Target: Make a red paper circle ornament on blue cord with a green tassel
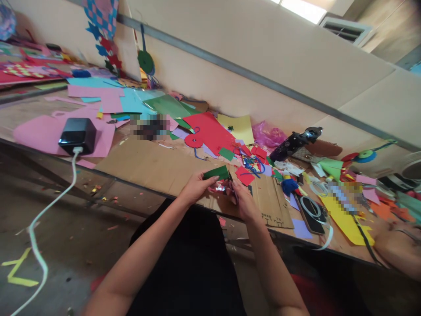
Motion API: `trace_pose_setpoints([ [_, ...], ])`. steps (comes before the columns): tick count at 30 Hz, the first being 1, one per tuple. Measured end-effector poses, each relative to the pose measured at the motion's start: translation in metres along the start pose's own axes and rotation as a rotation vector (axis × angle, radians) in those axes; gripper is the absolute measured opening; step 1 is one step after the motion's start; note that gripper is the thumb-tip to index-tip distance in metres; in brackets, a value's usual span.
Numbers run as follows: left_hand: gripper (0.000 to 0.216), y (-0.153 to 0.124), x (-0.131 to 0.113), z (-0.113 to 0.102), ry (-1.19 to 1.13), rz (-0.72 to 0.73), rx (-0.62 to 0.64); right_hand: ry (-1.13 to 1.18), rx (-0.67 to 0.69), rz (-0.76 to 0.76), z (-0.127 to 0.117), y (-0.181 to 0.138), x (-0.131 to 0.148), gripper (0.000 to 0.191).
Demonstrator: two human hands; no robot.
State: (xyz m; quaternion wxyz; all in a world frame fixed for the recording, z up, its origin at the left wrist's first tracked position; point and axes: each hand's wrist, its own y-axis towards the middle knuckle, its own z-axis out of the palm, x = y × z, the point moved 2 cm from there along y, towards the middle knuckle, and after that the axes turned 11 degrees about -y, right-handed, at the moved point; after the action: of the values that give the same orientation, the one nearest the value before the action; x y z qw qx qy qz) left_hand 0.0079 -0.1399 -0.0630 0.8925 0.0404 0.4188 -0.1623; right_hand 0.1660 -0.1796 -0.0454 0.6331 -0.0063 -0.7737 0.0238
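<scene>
Forearms (158,239) cross the table edge (131,183), lower centre; left hand (194,188) pinches green paper (217,173), right hand (242,199) curls (hold blurred, can't tell). Bare cardboard (148,164) centre-left; red scraps (245,175) crowd centre-right.

- a cardboard sheet (148,166) is lying along the bench (9,116) front
- over it, a paper piece (217,172) is sitting between left hand (195,186) and right hand (242,197)
- left of the sheet, an adapter (78,134) is sitting on paper (36,134)
- right of it, a phone (314,224) is lying under a cable (330,235)
- before the wall (213,90), a plastic bag (268,133) is resting
</scene>
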Motion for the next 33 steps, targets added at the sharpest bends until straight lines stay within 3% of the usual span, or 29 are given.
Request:
trace_pose_setpoints([
  [33, 0.040, 0.0021, -0.0001, -0.0010, 0.050, 0.011, 0.027, 0.091, -0.053, 0.084, 0.0030, -0.0021, -0.0010, 0.047],
])
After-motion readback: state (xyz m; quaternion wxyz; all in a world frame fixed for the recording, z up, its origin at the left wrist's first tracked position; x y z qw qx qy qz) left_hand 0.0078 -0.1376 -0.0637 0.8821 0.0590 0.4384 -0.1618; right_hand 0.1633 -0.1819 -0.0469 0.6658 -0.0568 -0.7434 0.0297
